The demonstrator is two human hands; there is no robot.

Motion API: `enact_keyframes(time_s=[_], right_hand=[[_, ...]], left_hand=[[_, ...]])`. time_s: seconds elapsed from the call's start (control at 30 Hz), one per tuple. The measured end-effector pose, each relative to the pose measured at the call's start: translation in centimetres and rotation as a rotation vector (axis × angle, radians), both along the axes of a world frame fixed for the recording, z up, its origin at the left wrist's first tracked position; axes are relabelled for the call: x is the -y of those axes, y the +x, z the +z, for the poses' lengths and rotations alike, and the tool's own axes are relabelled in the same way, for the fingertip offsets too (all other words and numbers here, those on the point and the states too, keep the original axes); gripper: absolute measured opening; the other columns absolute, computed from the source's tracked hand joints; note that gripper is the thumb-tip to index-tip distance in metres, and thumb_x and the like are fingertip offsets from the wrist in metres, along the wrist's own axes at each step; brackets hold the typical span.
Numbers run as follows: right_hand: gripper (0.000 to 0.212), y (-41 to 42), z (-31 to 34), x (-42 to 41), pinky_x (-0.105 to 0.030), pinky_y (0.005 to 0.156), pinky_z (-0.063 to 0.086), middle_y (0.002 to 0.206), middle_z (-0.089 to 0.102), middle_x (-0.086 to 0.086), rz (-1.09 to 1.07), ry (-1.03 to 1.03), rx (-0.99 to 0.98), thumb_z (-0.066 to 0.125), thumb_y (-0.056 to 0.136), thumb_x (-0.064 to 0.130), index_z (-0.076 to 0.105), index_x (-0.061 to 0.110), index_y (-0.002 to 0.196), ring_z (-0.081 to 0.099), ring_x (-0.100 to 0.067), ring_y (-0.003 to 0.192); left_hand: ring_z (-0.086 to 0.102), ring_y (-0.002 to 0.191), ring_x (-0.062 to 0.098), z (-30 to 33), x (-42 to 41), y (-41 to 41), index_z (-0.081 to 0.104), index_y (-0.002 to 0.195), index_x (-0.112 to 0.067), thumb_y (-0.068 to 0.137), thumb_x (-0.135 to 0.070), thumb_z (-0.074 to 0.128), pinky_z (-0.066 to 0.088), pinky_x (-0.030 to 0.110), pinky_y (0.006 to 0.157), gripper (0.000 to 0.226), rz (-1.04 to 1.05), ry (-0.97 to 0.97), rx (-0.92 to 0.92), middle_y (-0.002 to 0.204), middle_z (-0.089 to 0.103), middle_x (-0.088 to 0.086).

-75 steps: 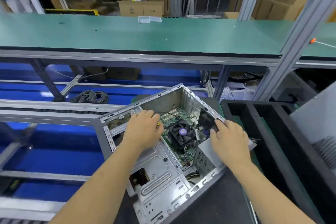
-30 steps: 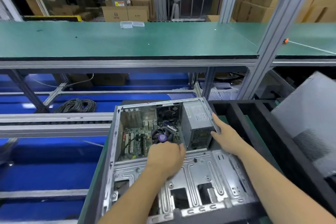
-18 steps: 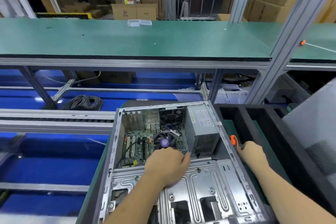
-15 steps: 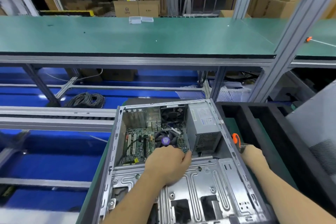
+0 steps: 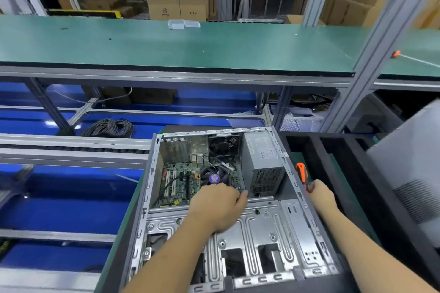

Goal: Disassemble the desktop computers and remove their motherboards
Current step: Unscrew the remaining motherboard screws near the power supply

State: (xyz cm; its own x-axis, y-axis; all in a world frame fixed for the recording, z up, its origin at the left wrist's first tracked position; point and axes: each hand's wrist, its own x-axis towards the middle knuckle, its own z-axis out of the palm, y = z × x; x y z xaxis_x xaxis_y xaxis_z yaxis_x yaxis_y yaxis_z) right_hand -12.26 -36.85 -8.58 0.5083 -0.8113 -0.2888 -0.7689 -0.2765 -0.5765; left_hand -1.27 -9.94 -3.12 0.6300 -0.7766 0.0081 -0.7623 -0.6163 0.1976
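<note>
A: Lying on its side in front of you, the open grey metal desktop computer case (image 5: 238, 233) shows its whole interior. Where's the board?

B: The green motherboard (image 5: 178, 185) sits flat on the case floor in the far-left part, with the black round CPU cooler fan with a purple centre label (image 5: 213, 177) on it. Just right of that stands the grey boxy power supply with a perforated grille (image 5: 262, 166), and a black rear case fan (image 5: 223, 146) is mounted at the back wall.

A: And your hands?

B: Your left hand (image 5: 217, 207) rests over the near edge of the motherboard bay, fingers curled down toward the cross rail beside the power supply. You can't tell whether they pinch anything, because the fingertips are hidden behind the knuckles.

A: The right?

B: Your right hand (image 5: 321, 194) is outside the case, just beyond its right wall, fingers wrapped round the orange-and-black handled screwdriver (image 5: 302, 172), whose orange end points away from you.

A: What's around?

B: The black foam-lined tray with long compartments (image 5: 338, 162) runs along the right of the case. Beyond is the long green workbench surface (image 5: 166, 47), and a coil of dark cable (image 5: 109, 128) lies on the blue floor below.
</note>
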Motion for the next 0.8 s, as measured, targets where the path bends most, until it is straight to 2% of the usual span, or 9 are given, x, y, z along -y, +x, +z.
enact_keyframes(time_s=[0.17, 0.27, 0.37, 0.47, 0.6, 0.7, 0.8], right_hand=[[0.029, 0.4, 2.4, -2.1, -0.028, 0.052, 0.033, 0.087, 0.056, -0.007, -0.124, 0.011, 0.213, 0.068, 0.087, 0.015, 0.044, 0.008, 0.103, 0.048, -0.015, 0.066], [0.017, -0.5, 2.2, -2.8, -0.032, 0.056, 0.035, 0.086, 0.063, -0.011, -0.073, -0.002, 0.119, 0.063, 0.091, 0.02, 0.054, 0.006, 0.093, 0.054, -0.024, 0.071], [0.031, -2.3, 1.7, -3.5, -0.031, 0.057, 0.041, 0.075, 0.069, -0.011, -0.074, 0.017, 0.154, 0.06, 0.094, 0.035, 0.069, 0.009, 0.08, 0.062, -0.026, 0.069], [0.031, -2.5, 3.5, -3.8, -0.033, 0.061, 0.042, 0.072, 0.064, -0.008, -0.038, -0.159, 0.23, 0.056, 0.097, 0.03, 0.069, 0.009, 0.079, 0.058, -0.025, 0.068], [0.035, 0.4, 11.5, -3.8, -0.032, 0.053, 0.032, 0.062, 0.054, -0.002, 0.049, -0.371, 0.427, 0.052, 0.101, 0.028, 0.053, 0.009, 0.071, 0.048, -0.021, 0.059], [0.034, 2.9, 19.3, -4.9, -0.034, 0.06, 0.042, 0.064, 0.059, -0.005, 0.184, -0.441, 0.553, 0.048, 0.101, 0.035, 0.056, 0.01, 0.08, 0.055, -0.025, 0.061], [0.025, 4.3, 25.5, -6.9, -0.034, 0.066, 0.047, 0.062, 0.065, 0.0, 0.271, -0.439, 0.723, 0.049, 0.1, 0.036, 0.06, 0.017, 0.086, 0.061, -0.019, 0.064]], left_hand=[[0.055, 0.061, 0.027, 0.2, -0.1, -0.3, 0.048, 0.064, -0.014, 0.101, -0.059, 0.014, 0.048, 0.036, 0.064, 0.067, -0.02, 0.013, 0.028, 0.062, 0.052, 0.0], [0.053, 0.06, 0.024, 0.1, -0.5, -0.5, 0.051, 0.064, -0.014, 0.1, -0.061, 0.014, 0.046, 0.034, 0.062, 0.07, -0.031, 0.009, 0.017, 0.061, 0.053, -0.001], [0.053, 0.059, 0.023, -0.1, -0.9, -0.7, 0.05, 0.062, -0.013, 0.098, -0.062, 0.014, 0.053, 0.037, 0.066, 0.071, -0.058, 0.013, 0.01, 0.059, 0.053, -0.001], [0.054, 0.057, 0.021, 0.0, -0.9, -0.7, 0.05, 0.061, -0.013, 0.099, -0.062, 0.016, 0.055, 0.038, 0.067, 0.071, -0.079, 0.002, 0.009, 0.057, 0.053, -0.001], [0.052, 0.055, 0.021, 0.1, -1.0, -0.6, 0.05, 0.061, -0.011, 0.1, -0.06, 0.018, 0.054, 0.037, 0.066, 0.07, -0.096, -0.012, 0.006, 0.056, 0.051, -0.001], [0.051, 0.053, 0.021, 0.1, -1.1, -0.5, 0.05, 0.061, -0.011, 0.101, -0.059, 0.019, 0.054, 0.037, 0.064, 0.07, -0.124, -0.016, 0.024, 0.054, 0.05, 0.0], [0.049, 0.052, 0.021, 0.5, -1.2, -0.6, 0.049, 0.061, -0.009, 0.102, -0.058, 0.019, 0.054, 0.037, 0.064, 0.07, -0.144, -0.023, 0.037, 0.053, 0.049, 0.001]])
